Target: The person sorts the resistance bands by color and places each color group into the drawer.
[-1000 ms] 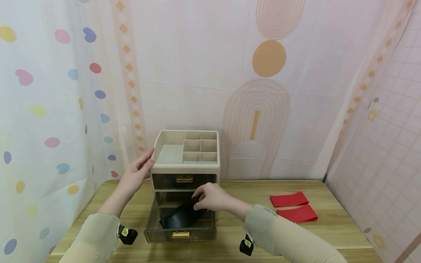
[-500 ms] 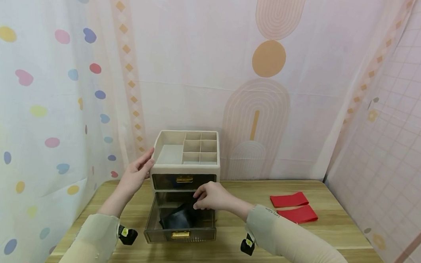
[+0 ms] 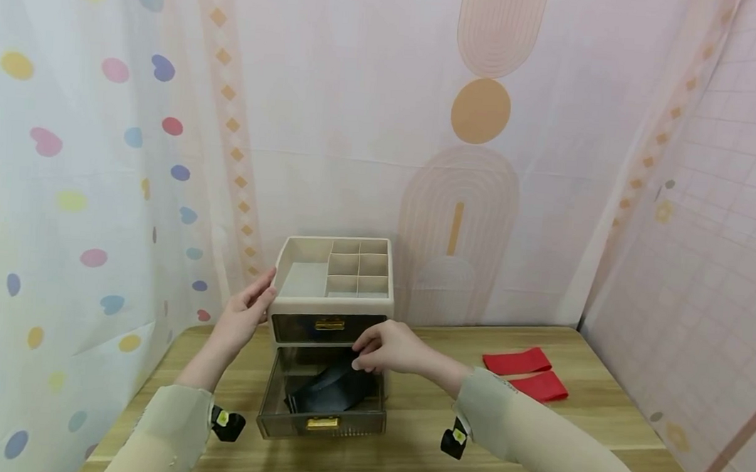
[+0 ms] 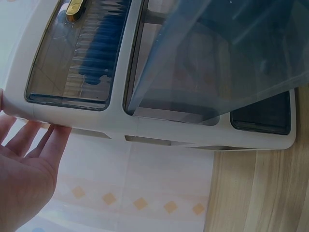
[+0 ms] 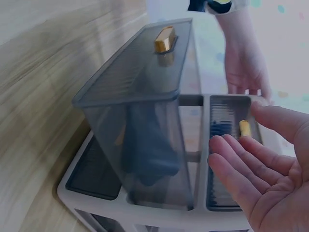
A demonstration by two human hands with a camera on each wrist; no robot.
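Black band [image 3: 328,394] lay inside the pulled-out lower drawer [image 3: 321,422] of the beige desktop organiser [image 3: 331,306], curled and partly standing against the drawer's rear right corner; one end rose toward the right hand [image 3: 390,348]. In the head view that hand's fingertips appeared to touch or pinch the band's upper edge just in front of the organiser's upper drawer [image 3: 328,327], but the right wrist view showed the fingers [image 5: 241,169] straight and relaxed, palm open, with nothing plainly clasped. Contact with the band: cannot tell for certain.

Left hand [image 3: 243,314] rested flat against the organiser's left wall, fingers [image 4: 36,145] extended, bracing it and gripping nothing.

Judgement on progress: stowing of the black band looked nearly done, since it sat within the drawer walls, though it was not flattened. The lower drawer was not yet pushed in. Upper drawer was closed. Two red bands [image 3: 525,372] lay on the wooden table [image 3: 599,426], well apart to the right of the organiser, untouched. Top tray compartments [image 3: 357,265] of the organiser held nothing visible.
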